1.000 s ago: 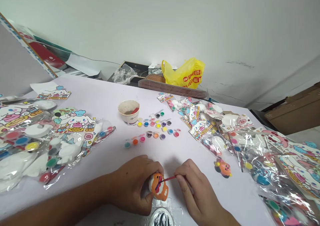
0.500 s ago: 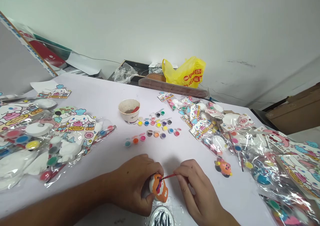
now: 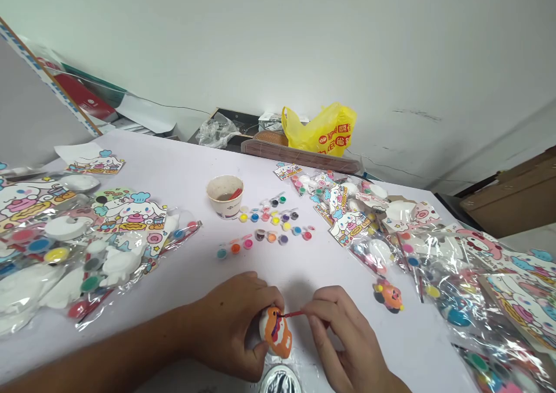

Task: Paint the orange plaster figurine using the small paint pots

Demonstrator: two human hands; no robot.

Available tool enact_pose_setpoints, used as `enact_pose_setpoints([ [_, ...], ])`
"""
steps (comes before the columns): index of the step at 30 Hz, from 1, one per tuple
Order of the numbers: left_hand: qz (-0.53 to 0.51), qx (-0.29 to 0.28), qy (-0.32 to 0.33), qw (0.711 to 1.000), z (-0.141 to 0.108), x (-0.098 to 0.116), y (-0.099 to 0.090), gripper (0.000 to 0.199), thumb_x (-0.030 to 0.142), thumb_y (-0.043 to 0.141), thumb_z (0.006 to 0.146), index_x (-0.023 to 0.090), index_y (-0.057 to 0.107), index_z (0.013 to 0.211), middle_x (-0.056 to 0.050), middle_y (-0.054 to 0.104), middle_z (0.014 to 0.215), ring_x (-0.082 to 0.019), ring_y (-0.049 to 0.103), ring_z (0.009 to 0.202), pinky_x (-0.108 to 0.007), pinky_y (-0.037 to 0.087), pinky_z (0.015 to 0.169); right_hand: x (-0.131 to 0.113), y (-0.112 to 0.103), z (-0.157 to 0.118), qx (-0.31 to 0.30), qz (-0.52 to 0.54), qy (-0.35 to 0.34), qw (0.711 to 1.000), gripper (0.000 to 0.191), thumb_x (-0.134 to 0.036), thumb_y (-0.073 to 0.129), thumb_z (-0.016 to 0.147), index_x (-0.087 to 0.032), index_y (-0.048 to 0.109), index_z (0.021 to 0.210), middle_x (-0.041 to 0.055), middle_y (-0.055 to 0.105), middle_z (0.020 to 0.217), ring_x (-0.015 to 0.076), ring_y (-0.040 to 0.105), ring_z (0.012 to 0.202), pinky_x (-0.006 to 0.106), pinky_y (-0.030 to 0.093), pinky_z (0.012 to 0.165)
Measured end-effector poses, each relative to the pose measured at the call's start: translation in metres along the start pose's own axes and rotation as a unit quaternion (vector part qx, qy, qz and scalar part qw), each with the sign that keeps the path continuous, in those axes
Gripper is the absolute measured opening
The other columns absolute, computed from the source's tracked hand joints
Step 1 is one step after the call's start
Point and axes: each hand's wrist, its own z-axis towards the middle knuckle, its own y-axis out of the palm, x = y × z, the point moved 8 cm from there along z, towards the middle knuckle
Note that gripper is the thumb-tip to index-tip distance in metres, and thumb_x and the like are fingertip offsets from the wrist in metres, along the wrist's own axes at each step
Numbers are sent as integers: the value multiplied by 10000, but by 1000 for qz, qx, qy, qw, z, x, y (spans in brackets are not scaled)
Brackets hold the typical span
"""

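A small figurine (image 3: pixel 284 344), white with orange, red and purple paint, is held between the thumb and fingers of my left hand (image 3: pixel 234 326). My right hand (image 3: pixel 343 335) pinches a thin red paintbrush (image 3: pixel 295 313), whose dark tip meets the figurine's upper part. Just below the figurine lies a round black-and-white patterned item (image 3: pixel 280 380) on clear plastic. Beyond my hands are small open paint pots (image 3: pixel 271 237) in rows and a paper cup (image 3: pixel 225 196) holding cloudy liquid and something red.
Plastic-wrapped craft kits (image 3: pixel 119 259) cover the table's left side, and more kits (image 3: pixel 452 254) lie on the right. A painted orange figurine (image 3: pixel 388 295) rests right of my right hand. Behind the table's far edge sits a yellow bag (image 3: pixel 321 132).
The view has shifted very slightly. The brush has tilted a little flatter, with its tip still at the figurine; both hands keep their holds.
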Motion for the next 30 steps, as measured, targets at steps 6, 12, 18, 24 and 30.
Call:
enact_pose_setpoints([
  [6,-10,2,-10,1000,1,1,-2,303,202,566,597,226,516,895,16,606,796,-174,511,686,-306,362,689,-2,3,-2,-23,19,6,1000,281,-26,472,884,-207,567,1076,72,575,895,180,617,763,293,536,638],
  [12,-11,3,-4,1000,0,0,-2,320,204,570,595,228,515,910,13,608,810,-180,518,702,-309,362,693,-3,0,-2,-11,17,9,1000,276,-24,465,886,-208,572,1061,68,574,877,177,612,742,288,531,620],
  [18,-2,5,-7,1000,0,1,-2,318,201,560,597,224,501,909,9,604,816,-181,520,702,-312,365,696,0,2,-2,-5,0,-7,1000,316,-12,469,873,-210,557,1102,71,576,882,177,618,733,284,534,606],
  [24,-13,-3,-13,1000,1,1,-1,289,213,563,603,227,503,885,11,614,814,-184,531,708,-308,372,696,-3,3,1,-24,25,9,999,275,-23,475,872,-205,582,1048,68,591,871,178,623,741,283,535,625],
  [30,-11,-11,-12,1000,1,0,0,322,191,585,591,229,511,903,22,605,803,-178,530,706,-306,374,707,-4,1,2,-14,36,9,999,277,-14,470,863,-195,592,1034,64,580,857,172,615,724,279,523,607],
])
